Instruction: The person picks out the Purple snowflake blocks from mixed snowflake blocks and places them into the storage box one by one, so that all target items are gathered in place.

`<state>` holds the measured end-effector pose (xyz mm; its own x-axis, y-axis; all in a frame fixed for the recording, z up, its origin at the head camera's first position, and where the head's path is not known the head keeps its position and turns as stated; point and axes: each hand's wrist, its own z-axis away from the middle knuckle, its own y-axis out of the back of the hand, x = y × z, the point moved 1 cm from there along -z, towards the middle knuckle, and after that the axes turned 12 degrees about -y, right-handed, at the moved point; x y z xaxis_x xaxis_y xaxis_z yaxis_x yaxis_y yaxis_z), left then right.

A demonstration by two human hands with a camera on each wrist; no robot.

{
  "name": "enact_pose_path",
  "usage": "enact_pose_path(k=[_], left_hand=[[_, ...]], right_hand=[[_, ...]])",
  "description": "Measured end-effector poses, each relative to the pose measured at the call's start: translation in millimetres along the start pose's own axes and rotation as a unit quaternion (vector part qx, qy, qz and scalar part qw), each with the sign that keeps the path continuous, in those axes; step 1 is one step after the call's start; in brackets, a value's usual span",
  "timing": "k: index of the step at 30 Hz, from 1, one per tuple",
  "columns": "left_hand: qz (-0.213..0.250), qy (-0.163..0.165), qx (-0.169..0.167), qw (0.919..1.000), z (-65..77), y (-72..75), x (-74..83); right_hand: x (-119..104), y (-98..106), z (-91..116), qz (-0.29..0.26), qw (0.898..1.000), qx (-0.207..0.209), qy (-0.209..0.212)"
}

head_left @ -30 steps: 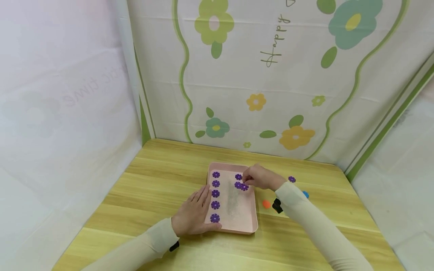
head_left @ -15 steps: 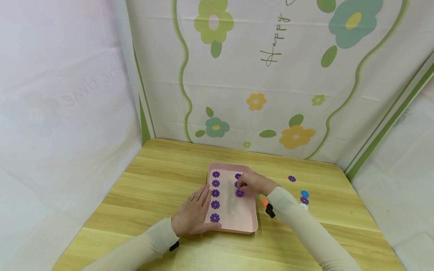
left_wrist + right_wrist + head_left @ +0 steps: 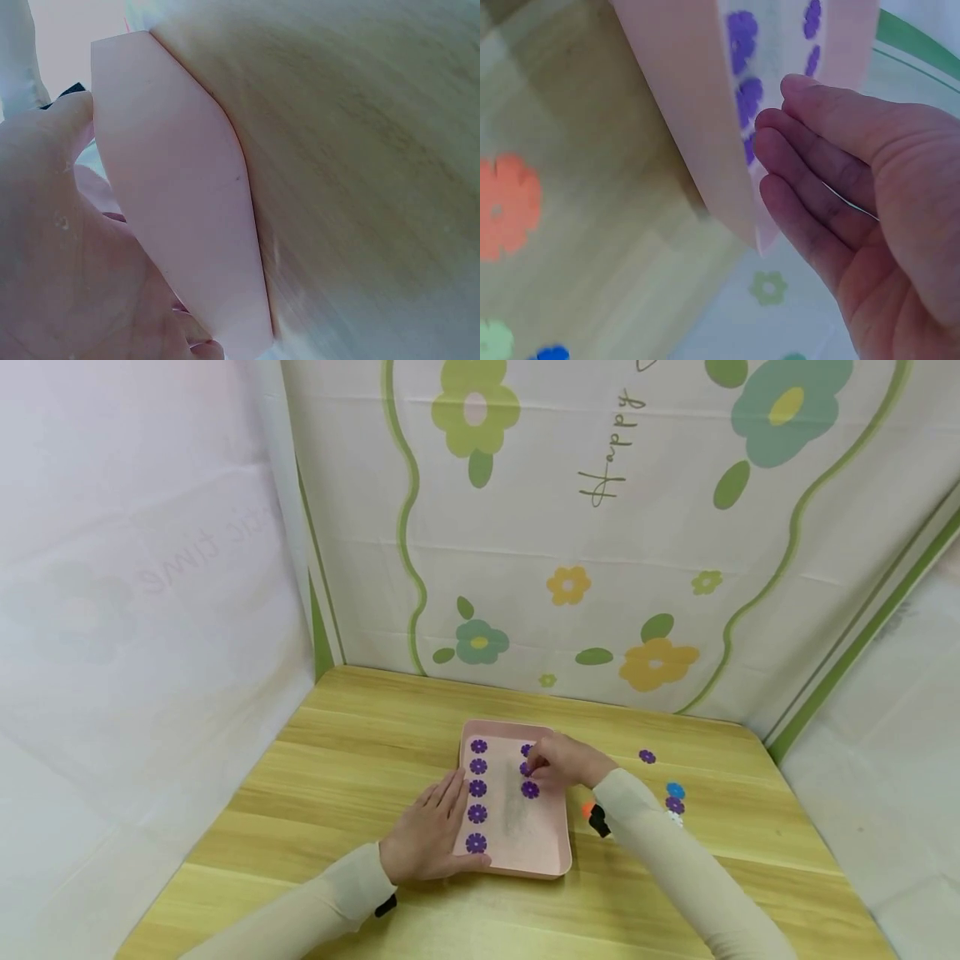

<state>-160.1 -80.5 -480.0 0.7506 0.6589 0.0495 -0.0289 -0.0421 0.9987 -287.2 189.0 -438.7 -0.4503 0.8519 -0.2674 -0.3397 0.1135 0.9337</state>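
A shallow pink tray [image 3: 540, 852] lies on the table. Down its left side runs a column of several purple flower-shaped discs [image 3: 477, 814]. On its right side are three more; the nearest purple disc [image 3: 530, 790] lies flat just below my right hand [image 3: 564, 762], which partly covers the other two. In the right wrist view, this hand's loosely bent fingers [image 3: 802, 161] hold nothing visible above the tray. My left hand [image 3: 427, 837] rests against the tray's left edge, fingers extended and thumb across the near corner. Its palm [image 3: 67, 255] faces the pink wall in the left wrist view.
Right of the tray lie loose discs: an orange disc [image 3: 588, 810], a blue disc [image 3: 676, 790], a purple disc [image 3: 647, 757] and a white disc [image 3: 675, 818] partly behind the sleeve. Flower-printed cloth [image 3: 517, 543] surrounds the wooden tabletop [image 3: 360, 735].
My right hand has brought a purple disc slightly left and nearer, below the second one in the right column, and let it go. The left hand stays where it was.
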Motion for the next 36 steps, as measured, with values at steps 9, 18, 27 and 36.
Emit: enact_pose_path(k=[9, 18, 27, 36], left_hand=[[-0.022, 0.003, 0.013, 0.9997, -2.5, -11.6, -3.9], [0.006, 0.005, -0.006, 0.9999, -0.2, 6.1, 3.7], [0.014, 0.005, 0.001, 0.9999, -0.4, 6.3, 4.0], [0.016, 0.004, -0.001, 0.9999, -0.3, 8.1, 5.3]], right_hand=[[28, 31, 35, 0.028, 0.999, 0.044, 0.008], [90, 37, 85, 0.033, 0.998, 0.054, -0.026], [146, 31, 134, -0.001, 0.995, 0.057, -0.087], [182, 13, 168, -0.04, 0.984, 0.031, -0.172]])
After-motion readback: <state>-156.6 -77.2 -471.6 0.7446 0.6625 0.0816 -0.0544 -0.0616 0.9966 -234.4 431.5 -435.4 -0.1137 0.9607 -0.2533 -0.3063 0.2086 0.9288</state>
